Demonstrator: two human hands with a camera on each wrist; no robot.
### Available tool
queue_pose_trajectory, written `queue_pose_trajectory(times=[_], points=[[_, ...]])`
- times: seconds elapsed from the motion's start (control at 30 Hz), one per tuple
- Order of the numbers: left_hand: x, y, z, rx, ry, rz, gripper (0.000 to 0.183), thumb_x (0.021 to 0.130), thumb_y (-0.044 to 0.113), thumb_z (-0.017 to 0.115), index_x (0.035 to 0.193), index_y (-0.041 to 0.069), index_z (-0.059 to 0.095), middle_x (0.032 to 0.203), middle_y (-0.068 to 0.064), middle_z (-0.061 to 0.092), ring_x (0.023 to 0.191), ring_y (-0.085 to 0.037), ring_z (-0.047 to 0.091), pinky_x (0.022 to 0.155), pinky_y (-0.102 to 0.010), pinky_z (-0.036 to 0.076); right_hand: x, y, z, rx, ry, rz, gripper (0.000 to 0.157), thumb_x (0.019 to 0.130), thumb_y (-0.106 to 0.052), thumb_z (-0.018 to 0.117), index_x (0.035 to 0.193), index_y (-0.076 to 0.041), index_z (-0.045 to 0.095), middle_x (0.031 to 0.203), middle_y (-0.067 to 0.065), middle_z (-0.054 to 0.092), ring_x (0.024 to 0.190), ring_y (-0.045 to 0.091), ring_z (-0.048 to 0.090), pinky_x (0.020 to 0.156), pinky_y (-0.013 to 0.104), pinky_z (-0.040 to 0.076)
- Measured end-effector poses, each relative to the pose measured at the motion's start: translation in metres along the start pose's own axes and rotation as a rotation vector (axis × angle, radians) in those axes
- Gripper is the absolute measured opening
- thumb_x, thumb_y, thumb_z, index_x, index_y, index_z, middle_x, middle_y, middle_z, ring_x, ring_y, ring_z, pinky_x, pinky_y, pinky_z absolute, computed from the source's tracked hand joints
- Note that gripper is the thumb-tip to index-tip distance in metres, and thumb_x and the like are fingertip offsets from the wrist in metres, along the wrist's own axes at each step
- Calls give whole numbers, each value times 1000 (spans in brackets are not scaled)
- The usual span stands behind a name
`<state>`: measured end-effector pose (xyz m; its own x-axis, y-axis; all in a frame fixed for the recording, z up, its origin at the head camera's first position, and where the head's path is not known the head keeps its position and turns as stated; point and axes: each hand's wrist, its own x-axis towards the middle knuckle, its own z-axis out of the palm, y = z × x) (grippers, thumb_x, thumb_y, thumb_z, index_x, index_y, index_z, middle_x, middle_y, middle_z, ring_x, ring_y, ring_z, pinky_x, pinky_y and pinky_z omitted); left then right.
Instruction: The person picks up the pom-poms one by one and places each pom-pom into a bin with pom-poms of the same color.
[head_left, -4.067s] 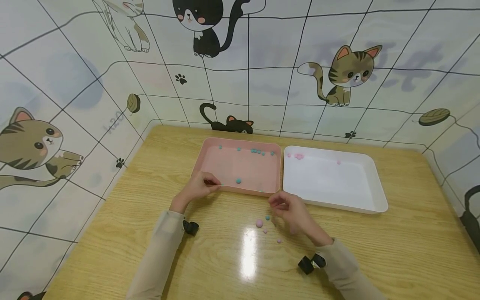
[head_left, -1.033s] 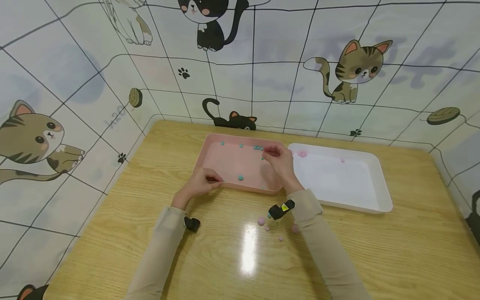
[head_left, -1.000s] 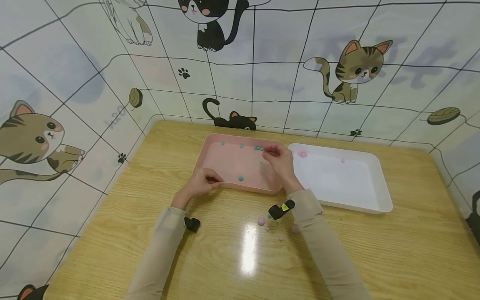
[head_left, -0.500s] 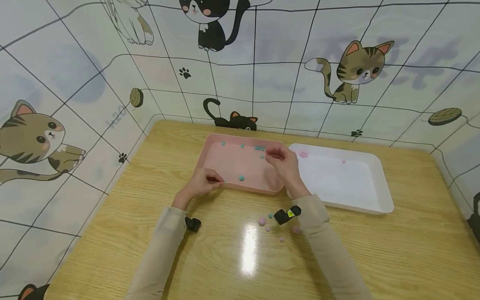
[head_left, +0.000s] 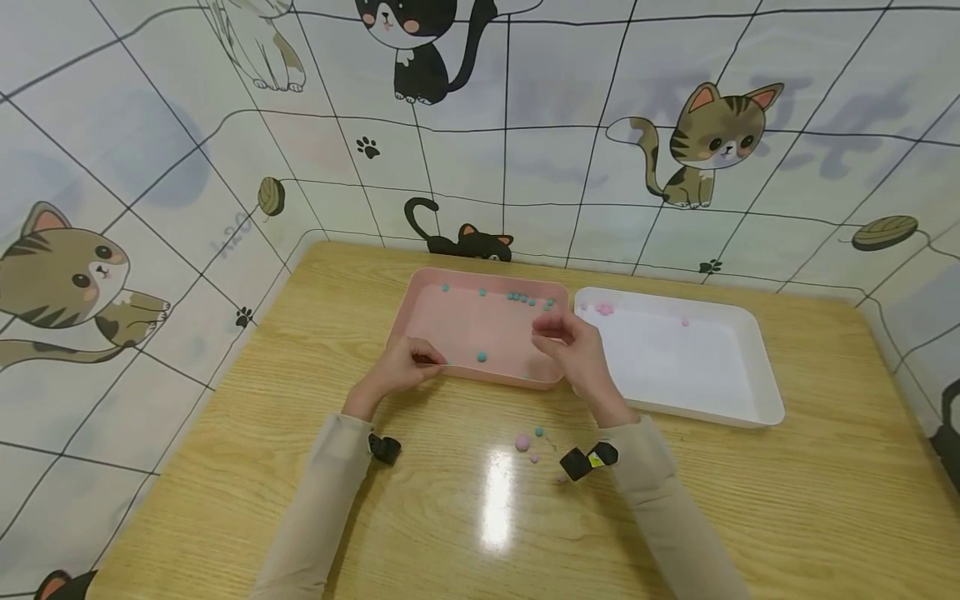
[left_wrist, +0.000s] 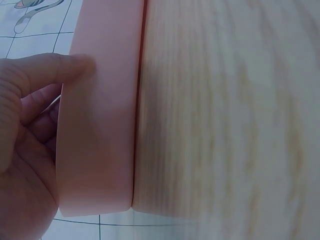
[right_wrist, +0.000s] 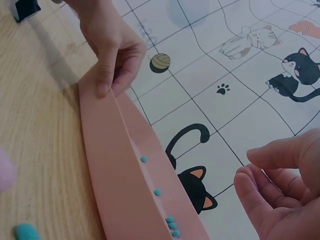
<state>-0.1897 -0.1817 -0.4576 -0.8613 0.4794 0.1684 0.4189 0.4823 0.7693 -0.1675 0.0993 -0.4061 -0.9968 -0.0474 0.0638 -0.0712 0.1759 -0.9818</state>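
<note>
Left hand (head_left: 401,367): The near wall of the pink tray (head_left: 465,321) is pinched toward its left end, thumb outside, curled fingers within.
Right hand (head_left: 581,354): Held over the tray's right side, its fingers are loosely curled; thumb and forefinger are almost brought together, and nothing is seen gripped between them.
Pink tray: Small teal beads (head_left: 522,298) are spread along the far side, four of them bunched in a row toward the right; a larger teal bead (head_left: 482,357) is seen alone by the near wall.
White tray (head_left: 660,367): Just right of the pink one, it is marked by a pink cluster (head_left: 604,308) at far left and a single pink bead (head_left: 685,322) farther right.
Table (head_left: 420,517): On the near side, a teal ball (head_left: 539,432) is left loose beside a pink ball (head_left: 522,442) and a small pink bead (head_left: 534,458).
Sorting: Judging by colour, teal is being gathered in the pink tray and pink in the white; a placing appears just completed.
Next pick: The loose teal ball seems called for, to be taken in a fine pinch without the pink ball being nudged.
</note>
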Motion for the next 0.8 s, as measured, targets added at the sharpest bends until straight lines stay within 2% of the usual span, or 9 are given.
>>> queue_pose_trajectory(times=[0.17, 0.43, 0.63, 0.8], points=[[0, -1, 0, -12, 0, -1, 7, 81, 2, 72, 78, -5, 71, 76, -9, 67, 69, -14, 61, 64, -23, 52, -12, 3, -3, -63, -37, -30, 20, 85, 1, 65, 104, 6, 61, 102, 19, 63, 90, 14, 59, 79, 15, 47], [0, -1, 0, -1, 7, 19, 8, 80, 2, 73, 79, -5, 71, 76, -9, 68, 69, -15, 62, 64, -23, 52, -26, 12, -6, -29, -67, -61, 18, 85, 2, 65, 101, 7, 61, 99, 20, 62, 90, 14, 59, 79, 17, 48], [0, -1, 0, 3, 14, 27, 7, 80, 2, 73, 77, -5, 71, 75, -9, 68, 68, -14, 62, 63, -23, 52, -38, 15, -8, -54, -90, -60, 17, 84, 2, 67, 100, 5, 62, 99, 18, 63, 91, 18, 60, 79, 17, 48], [0, -1, 1, 9, 17, 32, 6, 79, 1, 73, 77, -4, 72, 74, -9, 68, 68, -14, 62, 63, -23, 52, -47, 22, -10, -66, -119, -38, 15, 84, 1, 67, 99, 4, 62, 98, 17, 64, 89, 14, 59, 77, 18, 48]])
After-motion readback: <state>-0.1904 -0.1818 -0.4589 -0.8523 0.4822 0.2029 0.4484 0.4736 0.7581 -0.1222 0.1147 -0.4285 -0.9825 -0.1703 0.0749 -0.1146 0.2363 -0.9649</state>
